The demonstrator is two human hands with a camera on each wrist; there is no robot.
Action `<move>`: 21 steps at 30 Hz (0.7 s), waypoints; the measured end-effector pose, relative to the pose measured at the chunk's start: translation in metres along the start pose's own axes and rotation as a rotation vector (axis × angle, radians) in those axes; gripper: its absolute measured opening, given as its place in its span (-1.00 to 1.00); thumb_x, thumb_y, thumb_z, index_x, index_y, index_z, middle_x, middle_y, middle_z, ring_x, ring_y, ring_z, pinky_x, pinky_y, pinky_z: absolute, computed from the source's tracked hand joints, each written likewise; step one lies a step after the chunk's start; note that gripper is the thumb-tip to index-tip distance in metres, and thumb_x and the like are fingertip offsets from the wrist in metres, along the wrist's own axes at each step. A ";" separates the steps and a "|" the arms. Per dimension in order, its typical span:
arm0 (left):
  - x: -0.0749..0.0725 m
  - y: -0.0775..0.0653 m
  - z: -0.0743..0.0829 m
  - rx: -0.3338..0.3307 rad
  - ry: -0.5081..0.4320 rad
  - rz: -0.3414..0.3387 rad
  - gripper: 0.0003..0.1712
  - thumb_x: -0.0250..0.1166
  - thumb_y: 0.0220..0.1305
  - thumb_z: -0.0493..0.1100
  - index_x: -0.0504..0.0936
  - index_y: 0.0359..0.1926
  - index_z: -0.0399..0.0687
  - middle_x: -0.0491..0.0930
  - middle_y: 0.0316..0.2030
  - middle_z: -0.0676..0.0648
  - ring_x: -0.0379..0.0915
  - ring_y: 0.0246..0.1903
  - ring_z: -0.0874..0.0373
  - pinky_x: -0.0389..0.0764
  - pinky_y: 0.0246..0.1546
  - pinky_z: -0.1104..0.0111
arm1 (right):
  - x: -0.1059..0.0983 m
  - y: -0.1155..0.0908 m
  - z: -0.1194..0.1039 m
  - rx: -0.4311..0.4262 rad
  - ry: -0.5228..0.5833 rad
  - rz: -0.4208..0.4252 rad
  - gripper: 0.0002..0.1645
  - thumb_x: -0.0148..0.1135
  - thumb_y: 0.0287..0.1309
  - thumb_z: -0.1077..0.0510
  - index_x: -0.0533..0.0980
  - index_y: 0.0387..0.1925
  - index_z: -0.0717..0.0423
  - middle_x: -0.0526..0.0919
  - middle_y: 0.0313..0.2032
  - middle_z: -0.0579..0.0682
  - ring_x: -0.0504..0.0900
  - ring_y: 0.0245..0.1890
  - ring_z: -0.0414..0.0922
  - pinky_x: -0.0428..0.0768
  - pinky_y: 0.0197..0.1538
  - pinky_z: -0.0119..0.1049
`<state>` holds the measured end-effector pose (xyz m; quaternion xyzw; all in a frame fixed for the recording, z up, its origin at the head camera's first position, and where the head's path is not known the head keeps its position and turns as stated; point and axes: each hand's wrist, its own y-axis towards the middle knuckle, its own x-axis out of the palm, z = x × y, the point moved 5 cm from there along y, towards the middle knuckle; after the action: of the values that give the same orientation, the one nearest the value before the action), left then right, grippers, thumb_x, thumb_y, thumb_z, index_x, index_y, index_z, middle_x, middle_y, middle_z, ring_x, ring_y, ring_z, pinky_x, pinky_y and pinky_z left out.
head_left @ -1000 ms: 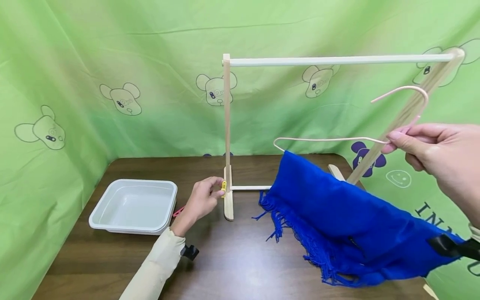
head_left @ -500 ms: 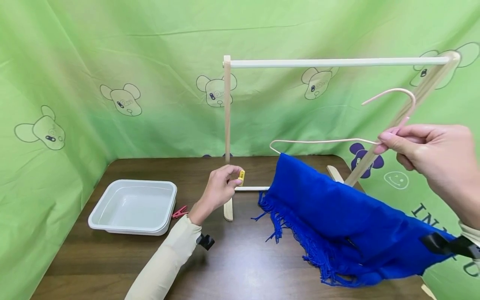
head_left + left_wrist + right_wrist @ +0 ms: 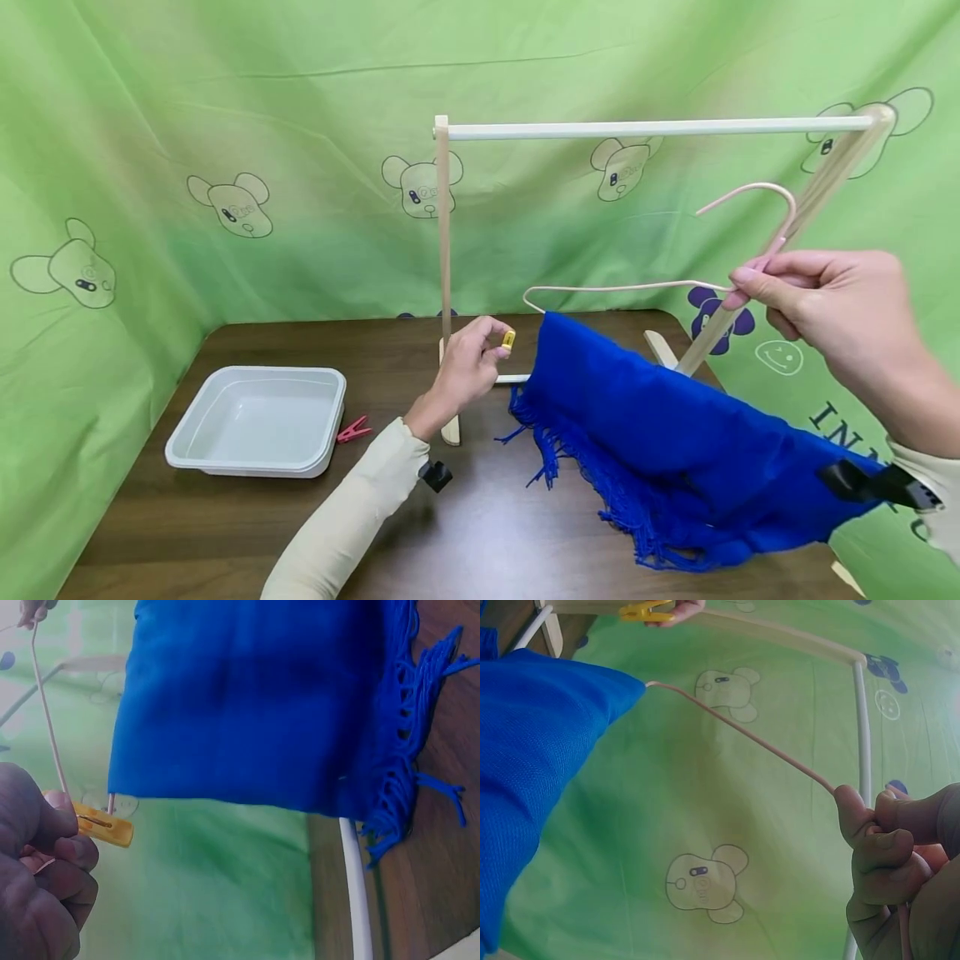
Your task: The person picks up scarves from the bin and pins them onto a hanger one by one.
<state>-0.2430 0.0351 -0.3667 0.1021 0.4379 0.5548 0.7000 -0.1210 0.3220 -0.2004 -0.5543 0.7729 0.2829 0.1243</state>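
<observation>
My left hand (image 3: 467, 362) pinches a yellow clothespin (image 3: 508, 340) between thumb and fingers, just left of the scarf's upper corner. In the left wrist view, the clothespin (image 3: 112, 829) overlaps the hanger's end beside the cloth. My right hand (image 3: 840, 308) grips a pink wire hanger (image 3: 622, 288) at the base of its hook, holding it up on the right. Over the hanger's lower bar drapes a blue scarf (image 3: 637, 417), its fringe trailing close over the table. The right wrist view shows the hanger's bare shoulder (image 3: 757, 741) running from my fingers to the scarf's corner.
Behind the scarf stands a wooden rack with a white top rail (image 3: 645, 128) and a left post (image 3: 444, 250). A white basin (image 3: 255, 421) sits at the table's left, with a red clothespin (image 3: 353, 429) beside it. Green curtains (image 3: 300, 100) surround the brown table (image 3: 465, 533).
My left hand has carried the yellow clothespin rightward from the rack's left foot to near the scarf's corner. The red clothespin has come into full view. The right hand and hanger have shifted slightly left.
</observation>
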 end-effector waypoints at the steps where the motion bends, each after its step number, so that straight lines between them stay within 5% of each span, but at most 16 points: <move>1: 0.002 0.001 0.001 0.005 -0.004 -0.008 -0.75 0.31 0.02 -0.39 0.55 -0.25 -0.08 0.60 -0.33 0.00 0.34 -0.57 0.31 0.39 -0.52 0.55 | 0.001 0.000 0.000 0.002 0.002 -0.002 -0.74 0.31 0.03 0.15 0.62 -0.28 0.29 0.70 -0.61 -0.09 0.25 -0.79 -0.08 0.05 -0.68 -0.22; 9: 0.013 0.015 0.012 -0.028 -0.097 -0.070 -0.81 0.28 0.09 -0.37 0.55 -0.26 -0.08 0.60 -0.31 0.00 0.32 -0.57 0.30 0.37 -0.52 0.55 | 0.003 -0.001 -0.001 0.002 -0.021 0.000 -0.71 0.32 0.03 0.12 0.62 -0.27 0.28 0.69 -0.63 -0.11 0.26 -0.78 -0.09 0.05 -0.67 -0.22; 21: 0.021 0.037 0.028 -0.126 -0.310 -0.133 -0.87 0.25 0.15 -0.34 0.54 -0.29 -0.06 0.61 -0.25 0.00 0.59 -0.44 0.17 0.49 -0.47 0.55 | -0.003 -0.005 -0.006 -0.015 0.005 0.032 -0.72 0.32 0.01 0.18 0.62 -0.28 0.33 0.70 -0.60 -0.07 0.24 -0.79 -0.11 0.04 -0.69 -0.24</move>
<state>-0.2484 0.0764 -0.3376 0.1131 0.2949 0.5112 0.7993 -0.1145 0.3202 -0.1956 -0.5434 0.7798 0.2894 0.1135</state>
